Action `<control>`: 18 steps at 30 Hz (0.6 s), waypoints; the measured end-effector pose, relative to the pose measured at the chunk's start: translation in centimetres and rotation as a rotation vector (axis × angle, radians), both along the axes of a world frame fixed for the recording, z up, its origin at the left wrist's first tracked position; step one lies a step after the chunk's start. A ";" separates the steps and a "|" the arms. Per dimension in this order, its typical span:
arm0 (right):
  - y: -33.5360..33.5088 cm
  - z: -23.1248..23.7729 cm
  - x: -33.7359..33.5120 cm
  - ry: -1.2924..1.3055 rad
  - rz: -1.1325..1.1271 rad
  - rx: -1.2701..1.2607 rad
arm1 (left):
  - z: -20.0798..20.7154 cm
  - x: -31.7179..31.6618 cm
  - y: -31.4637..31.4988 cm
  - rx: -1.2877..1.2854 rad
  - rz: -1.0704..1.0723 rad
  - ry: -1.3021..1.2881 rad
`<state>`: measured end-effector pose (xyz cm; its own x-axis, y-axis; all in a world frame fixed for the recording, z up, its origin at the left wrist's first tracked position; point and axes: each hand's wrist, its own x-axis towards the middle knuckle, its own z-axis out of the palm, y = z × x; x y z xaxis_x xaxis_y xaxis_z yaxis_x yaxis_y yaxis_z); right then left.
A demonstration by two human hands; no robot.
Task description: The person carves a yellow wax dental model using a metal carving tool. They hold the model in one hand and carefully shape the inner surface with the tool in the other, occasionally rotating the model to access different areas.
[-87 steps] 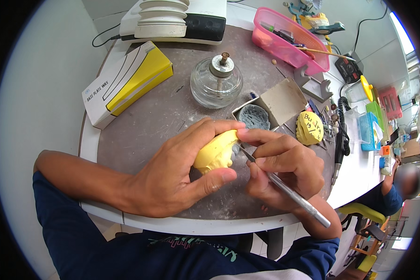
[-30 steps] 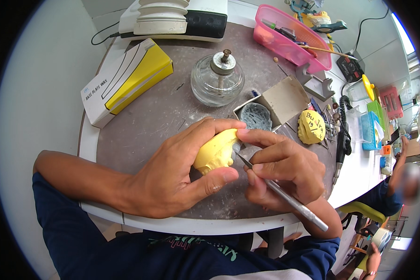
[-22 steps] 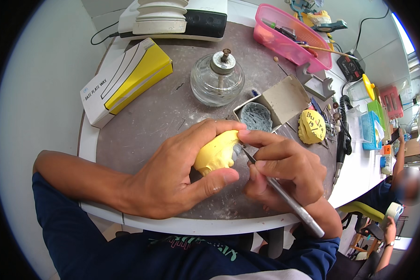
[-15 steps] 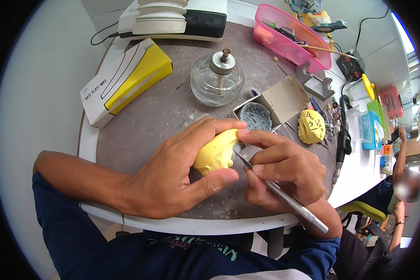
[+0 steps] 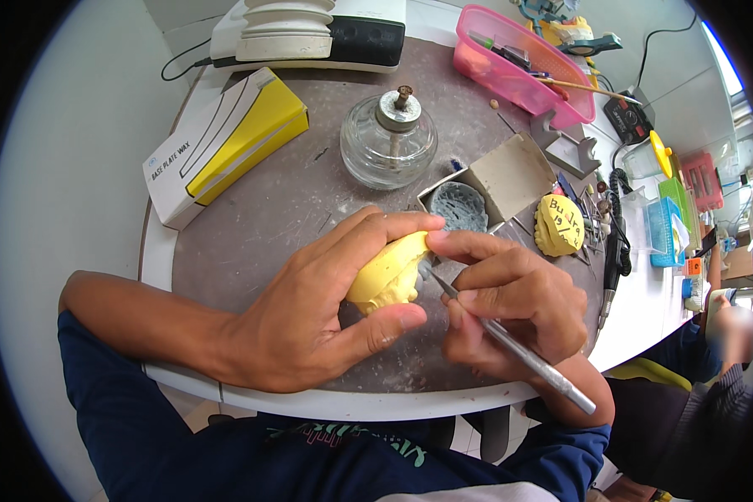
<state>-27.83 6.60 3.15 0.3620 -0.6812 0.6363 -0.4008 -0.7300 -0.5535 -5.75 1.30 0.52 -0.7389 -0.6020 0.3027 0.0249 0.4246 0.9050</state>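
My left hand (image 5: 309,305) is closed around a yellow plaster dental model (image 5: 385,272), thumb below and fingers over its top. A small patch of grey wax (image 5: 424,269) shows on the model's right side. Between thumb and fingers of my right hand (image 5: 519,305) is a slim metal carving knife (image 5: 535,360), its pointed blade at the grey patch. The right index fingertip rests against the model's upper edge. Just beyond the hands, a round tub of grey wax (image 5: 458,207) sits in an opened cardboard box (image 5: 510,176). Further right lies a second yellow dental model (image 5: 559,226) with handwriting on it.
A glass spirit lamp (image 5: 389,142) stands beyond my hands. The yellow-and-white wax box (image 5: 230,146) lies at left, below a white machine (image 5: 368,38). A pink basket (image 5: 519,79) holds tools at the back right. A corded handpiece (image 5: 608,289) lies right; another person (image 5: 686,351) sits beyond.
The knife's handle has swung slightly to the right and its blade has tilted a little. My left hand and the model stay nearly still. The person at right has shifted posture.
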 end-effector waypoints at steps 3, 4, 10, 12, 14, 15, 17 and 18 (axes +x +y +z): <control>0.0 0.0 0.0 -0.033 0.008 0.014 | 0.4 0.1 0.0 0.026 -0.017 -0.021; 0.0 -0.1 0.2 -0.064 -0.007 0.010 | 0.4 0.1 0.0 0.027 -0.015 -0.019; -0.2 -0.3 0.5 -0.089 -0.046 -0.026 | 0.3 0.0 0.0 0.029 -0.016 -0.011; -0.1 -0.7 0.5 -0.130 -0.082 -0.015 | 0.4 0.0 -0.1 0.030 -0.035 -0.032; -0.1 -0.4 0.5 -0.120 -0.057 -0.014 | 0.3 0.0 -0.1 0.037 -0.028 -0.026; -0.2 -0.2 0.5 -0.114 -0.045 -0.014 | 0.3 -0.1 -0.1 0.041 -0.025 -0.022; -0.3 -0.2 0.5 -0.093 -0.034 -0.024 | 0.1 -0.1 0.0 0.013 -0.006 0.000; -0.3 -0.1 0.5 -0.082 -0.028 -0.028 | 0.0 -0.1 0.0 -0.001 0.004 0.010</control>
